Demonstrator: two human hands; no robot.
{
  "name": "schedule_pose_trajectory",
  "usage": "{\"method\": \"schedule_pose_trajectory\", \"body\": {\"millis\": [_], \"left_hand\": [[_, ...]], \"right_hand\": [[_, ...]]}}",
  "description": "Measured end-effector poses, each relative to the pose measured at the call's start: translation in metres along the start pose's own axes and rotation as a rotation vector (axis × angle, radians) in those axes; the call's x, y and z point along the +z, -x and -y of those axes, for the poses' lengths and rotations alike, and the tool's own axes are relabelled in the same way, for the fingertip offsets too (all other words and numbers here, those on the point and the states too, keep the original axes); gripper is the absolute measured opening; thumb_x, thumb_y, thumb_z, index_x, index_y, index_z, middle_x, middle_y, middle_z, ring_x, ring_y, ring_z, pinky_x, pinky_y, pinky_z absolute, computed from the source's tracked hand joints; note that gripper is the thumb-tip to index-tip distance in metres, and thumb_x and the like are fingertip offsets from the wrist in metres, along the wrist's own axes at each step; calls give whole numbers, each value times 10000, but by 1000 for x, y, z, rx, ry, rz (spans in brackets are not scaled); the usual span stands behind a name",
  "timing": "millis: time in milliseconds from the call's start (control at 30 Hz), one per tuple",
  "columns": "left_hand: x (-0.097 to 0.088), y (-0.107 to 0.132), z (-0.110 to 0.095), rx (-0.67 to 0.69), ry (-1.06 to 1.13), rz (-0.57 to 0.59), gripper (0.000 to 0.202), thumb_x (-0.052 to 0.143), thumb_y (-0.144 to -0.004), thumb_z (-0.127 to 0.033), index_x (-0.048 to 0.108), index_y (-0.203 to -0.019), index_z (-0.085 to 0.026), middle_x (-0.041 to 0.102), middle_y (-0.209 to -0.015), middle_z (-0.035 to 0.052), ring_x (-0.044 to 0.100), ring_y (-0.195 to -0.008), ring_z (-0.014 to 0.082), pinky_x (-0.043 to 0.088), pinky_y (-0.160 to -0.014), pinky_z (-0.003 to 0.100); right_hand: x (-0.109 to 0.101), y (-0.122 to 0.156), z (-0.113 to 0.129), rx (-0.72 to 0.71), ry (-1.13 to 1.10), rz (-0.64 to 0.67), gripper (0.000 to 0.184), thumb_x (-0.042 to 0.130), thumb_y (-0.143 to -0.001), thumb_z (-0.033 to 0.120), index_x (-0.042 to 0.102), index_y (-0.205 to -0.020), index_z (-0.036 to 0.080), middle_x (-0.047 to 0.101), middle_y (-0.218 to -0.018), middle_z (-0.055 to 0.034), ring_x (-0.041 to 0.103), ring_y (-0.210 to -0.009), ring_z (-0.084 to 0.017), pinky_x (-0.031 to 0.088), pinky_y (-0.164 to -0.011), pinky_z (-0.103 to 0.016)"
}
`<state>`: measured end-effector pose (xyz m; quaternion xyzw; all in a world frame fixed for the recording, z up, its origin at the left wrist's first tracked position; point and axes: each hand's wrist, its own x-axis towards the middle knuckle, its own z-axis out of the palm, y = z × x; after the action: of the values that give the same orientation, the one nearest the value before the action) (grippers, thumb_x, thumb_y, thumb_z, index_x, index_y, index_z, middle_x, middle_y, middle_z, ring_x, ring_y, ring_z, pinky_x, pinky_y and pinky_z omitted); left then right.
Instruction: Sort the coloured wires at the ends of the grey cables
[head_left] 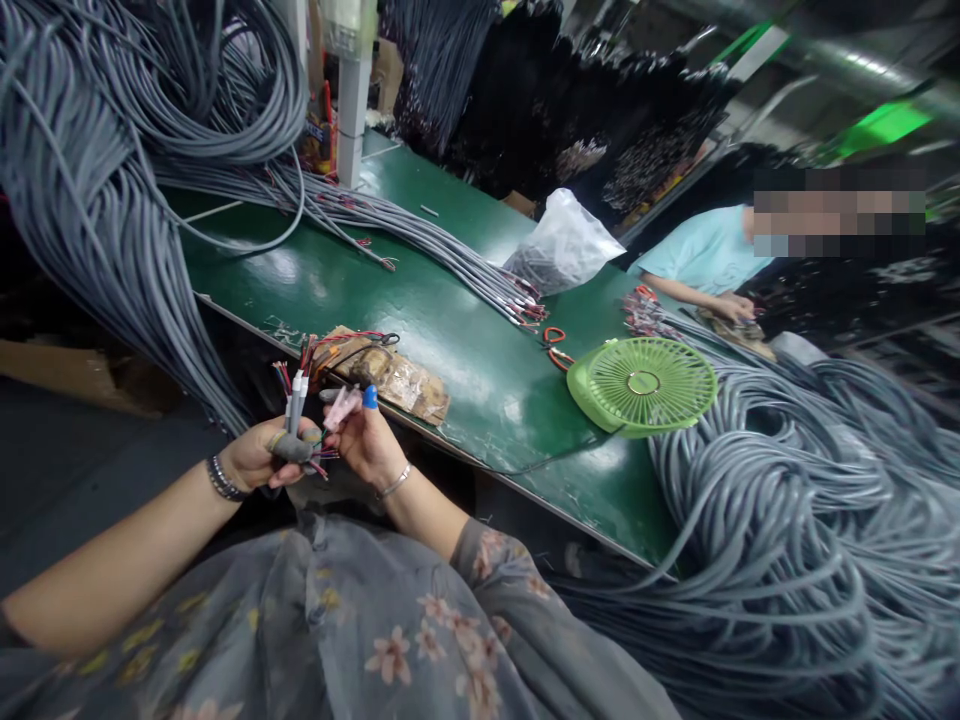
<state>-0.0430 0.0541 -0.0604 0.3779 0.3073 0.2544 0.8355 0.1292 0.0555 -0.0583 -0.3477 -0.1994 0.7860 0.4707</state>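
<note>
"Left hand (259,455) first: what is held by it?"

"Some gray cable ends (295,400) are gripped tight, in front of the body. They are pointed up, and thin colored wires (307,350) are spread out at the top. Dark beads (225,478) are worn on the wrist."

"And the right hand (371,450)?"

"A pale pink piece (343,408) is pinched by it, just beside the gray cable ends. What the piece is cannot be told. A blue cap (370,397) is worn on that hand, and a shiny band (394,482) is worn on the wrist."

"What can be seen around them, from the left?"

"A brown box (82,375) is seen down low. Above it, a big heap of gray cables (112,200) is hung over the edge of the green table (510,405). Next, a brown lump (409,380) is set at the near edge, close to the hands. Behind it, a row of cables (442,240) is laid across the table."

"And further right?"

"Orange loops (555,350) are seen, with a white plastic bag (574,240) behind them. Then a green fan (641,385) is found. Past it, a light blue shirt (701,245) is worn by another person, whose hands (739,305) are held low. Last, more gray cables (780,500) are piled up on the right."
</note>
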Motion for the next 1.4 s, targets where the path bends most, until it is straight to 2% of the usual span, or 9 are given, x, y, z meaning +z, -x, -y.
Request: {"method": "schedule_pose_trajectory", "body": {"millis": [167,333,467,600,733,900,1067,1200,1400], "left_hand": [[24,20,3,23,-88,-172,431,922,-595,-492,620,-631,-185,547,-375,-10,393,-273,76,234,-315,178],[58,39,2,84,-128,-325,512,932,-564,-573,590,-571,-192,547,-424,-24,435,-348,83,314,-359,204],[72,42,-2,125,-95,-402,515,943,-543,-557,577,-539,-194,565,-451,-16,441,-372,84,334,-380,217],[77,40,-5,134,-32,-481,452,938,-545,-500,608,-578,-193,565,-452,-24,435,-375,86,313,-380,220],[79,38,-4,130,-12,-527,406,930,-560,-440,613,-570,-187,568,-464,-24,447,-399,88,332,-398,220],[80,35,-2,137,5,-548,391,935,-521,-424,628,-565,-185,594,-470,-17,467,-401,91,357,-400,215],[80,31,-4,124,-3,-551,379,926,-501,-417,631,-546,-182,599,-452,-15,475,-382,88,362,-393,209],[82,30,-5,118,-3,-550,400,927,-510,-422,603,-534,-188,598,-448,-20,482,-380,88,366,-395,205],[80,35,-3,115,-14,-539,386,926,-517,-411,617,-545,-181,605,-456,-11,482,-370,92,363,-386,215]], "right_hand": [[-3,8,5,49,4,66,599,486,-1002,734,666,-829,189,680,-754,-22,560,-609,-116,513,-572,-217],[-5,12,7,32,24,67,422,704,-944,597,682,-859,184,663,-731,3,548,-600,-103,512,-560,-199],[-2,14,5,-31,40,26,390,802,-864,558,696,-851,183,659,-702,20,528,-561,-88,494,-518,-187],[4,15,8,-31,38,-42,435,825,-830,589,682,-830,179,653,-687,22,541,-547,-83,471,-486,-177],[10,18,12,-13,24,-123,435,893,-775,548,663,-780,178,650,-662,25,550,-547,-86,462,-476,-171],[11,19,12,-37,1,-108,390,841,-843,540,725,-804,169,707,-707,-17,601,-614,-116,527,-556,-209],[6,14,5,-83,0,-135,357,868,-825,504,739,-812,171,724,-733,-23,623,-661,-132,550,-636,-242],[5,11,3,-70,3,-122,392,842,-842,548,732,-838,172,713,-738,-23,610,-641,-135,530,-601,-242],[4,13,10,35,-14,-64,500,686,-922,678,683,-835,185,703,-746,-22,599,-610,-129,513,-547,-224]]}}
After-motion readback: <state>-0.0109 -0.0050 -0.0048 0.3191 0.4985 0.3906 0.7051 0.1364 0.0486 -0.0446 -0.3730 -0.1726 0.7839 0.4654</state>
